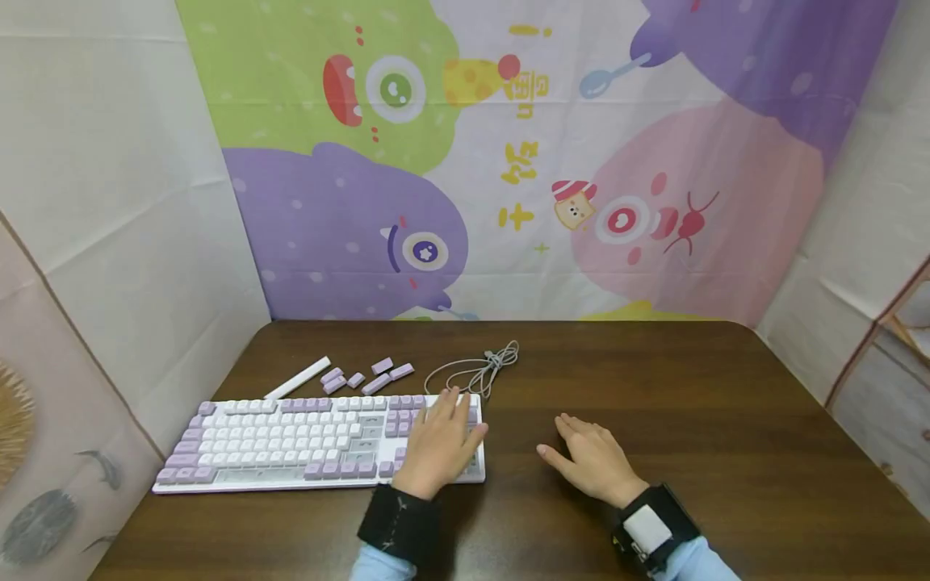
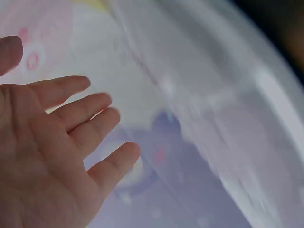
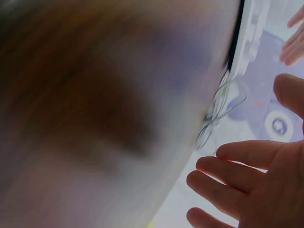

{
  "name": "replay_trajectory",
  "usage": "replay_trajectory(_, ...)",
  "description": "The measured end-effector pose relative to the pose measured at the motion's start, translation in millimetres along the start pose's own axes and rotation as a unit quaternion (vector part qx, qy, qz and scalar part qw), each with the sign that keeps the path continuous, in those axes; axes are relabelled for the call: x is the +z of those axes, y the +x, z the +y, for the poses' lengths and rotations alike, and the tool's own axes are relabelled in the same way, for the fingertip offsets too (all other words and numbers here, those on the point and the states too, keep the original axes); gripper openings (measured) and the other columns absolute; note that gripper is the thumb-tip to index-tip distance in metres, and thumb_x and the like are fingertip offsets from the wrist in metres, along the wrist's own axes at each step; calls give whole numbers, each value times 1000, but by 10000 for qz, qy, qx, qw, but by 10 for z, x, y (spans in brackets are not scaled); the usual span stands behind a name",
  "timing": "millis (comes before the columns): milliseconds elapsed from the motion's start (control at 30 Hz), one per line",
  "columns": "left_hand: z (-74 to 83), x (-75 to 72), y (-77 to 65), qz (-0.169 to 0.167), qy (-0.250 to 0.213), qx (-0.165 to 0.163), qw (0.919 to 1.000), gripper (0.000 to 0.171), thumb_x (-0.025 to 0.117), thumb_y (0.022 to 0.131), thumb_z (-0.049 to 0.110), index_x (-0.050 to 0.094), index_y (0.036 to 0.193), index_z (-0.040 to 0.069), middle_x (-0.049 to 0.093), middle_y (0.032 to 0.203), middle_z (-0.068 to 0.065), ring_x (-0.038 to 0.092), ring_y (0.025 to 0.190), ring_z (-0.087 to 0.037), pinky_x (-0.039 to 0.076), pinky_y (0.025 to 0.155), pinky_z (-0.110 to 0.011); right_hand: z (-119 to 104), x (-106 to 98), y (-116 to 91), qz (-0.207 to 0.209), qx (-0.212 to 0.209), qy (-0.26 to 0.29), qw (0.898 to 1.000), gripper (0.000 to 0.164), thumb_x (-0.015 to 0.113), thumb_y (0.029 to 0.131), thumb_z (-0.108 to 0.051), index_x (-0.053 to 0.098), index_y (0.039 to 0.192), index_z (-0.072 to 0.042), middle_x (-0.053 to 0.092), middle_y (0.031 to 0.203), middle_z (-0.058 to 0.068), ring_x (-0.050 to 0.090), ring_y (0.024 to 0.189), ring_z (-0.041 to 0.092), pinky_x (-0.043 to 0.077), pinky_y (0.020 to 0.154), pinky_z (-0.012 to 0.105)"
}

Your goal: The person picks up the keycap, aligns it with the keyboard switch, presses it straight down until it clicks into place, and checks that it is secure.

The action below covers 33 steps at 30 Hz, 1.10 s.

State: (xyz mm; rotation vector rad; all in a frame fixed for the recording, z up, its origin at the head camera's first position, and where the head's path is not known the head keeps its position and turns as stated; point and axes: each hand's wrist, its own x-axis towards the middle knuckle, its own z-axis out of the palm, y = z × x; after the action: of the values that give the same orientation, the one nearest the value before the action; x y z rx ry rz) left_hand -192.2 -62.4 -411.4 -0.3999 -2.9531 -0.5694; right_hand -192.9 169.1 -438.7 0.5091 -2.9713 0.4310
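A white and lilac keyboard [image 1: 291, 440] lies on the left half of the table, with bare grey patches where keycaps are off. Over its right end, my left hand [image 1: 438, 444] is spread with straight fingers and covers part of the number keys. In the left wrist view the palm of this left hand [image 2: 47, 142] holds nothing. To the right of the keyboard my right hand [image 1: 592, 460] stays low over the brown table, fingers extended. The right wrist view shows the right hand [image 3: 266, 185] with nothing in its fingers.
Behind the keyboard lie several loose lilac keycaps [image 1: 376, 384] and a long white bar-shaped keycap [image 1: 298, 378]. A grey cable [image 1: 494, 363], bundled in loops, sits at the keyboard's back right corner. A cartoon-print cloth [image 1: 508, 274] hangs behind the brown table [image 1: 697, 403].
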Motion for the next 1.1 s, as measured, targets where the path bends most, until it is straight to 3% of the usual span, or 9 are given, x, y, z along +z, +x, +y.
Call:
replay_trajectory(100,-361,-200,-121,385,175,-337,9985,54,45,94,33,44,133,-4,42,142,-22,38,133,-36,30,104,-57,-131,16,28,-40,-144,92,9998,61,53,89,-43,54,123,8,55,129,24,53,121,37,39,98,53)
replay_trajectory(267,-1085,-600,-402,774,521,-1326,9868,53,46,92,26,43,129,-11,42,136,-30,41,124,-45,35,96,-59,-339,42,115,-91,-326,252,9991,61,56,88,-42,55,122,9,56,128,24,54,119,37,41,97,51)
replay_trajectory(400,-1563,-814,-682,890,502,-2300,9678,51,41,91,21,41,124,-17,40,128,-38,40,116,-55,37,89,-63,-470,91,158,-276,-438,295,9982,61,57,87,-41,54,122,10,56,127,25,54,119,37,42,97,50)
replay_trajectory(500,-1810,-901,-830,829,215,-3052,9484,52,36,92,22,39,122,-21,38,124,-41,36,113,-58,36,86,-65,-546,122,182,-396,-460,414,9973,62,58,87,-40,53,122,10,56,127,25,53,119,38,42,97,51)
replay_trajectory(633,-2038,-972,-944,605,-185,-3774,9239,59,30,93,26,32,122,-25,31,120,-44,30,111,-59,35,83,-65,-616,156,221,-542,-480,735,9947,62,59,86,-39,53,122,11,56,126,26,54,118,38,42,96,51)
replay_trajectory(733,-2142,-995,-991,467,-389,-3993,9148,63,26,94,27,25,125,-28,27,118,-48,27,109,-61,34,82,-65,-643,173,254,-652,-490,934,9923,63,58,86,-39,52,122,12,57,123,27,54,116,38,42,95,51)
replay_trajectory(1100,-2336,-1032,-1060,121,-584,-4095,9104,65,25,94,29,24,120,-30,29,113,-53,30,104,-66,33,85,-66,-798,216,312,-831,-641,1388,9847,61,58,87,-36,50,124,13,57,122,28,54,115,39,41,94,54)
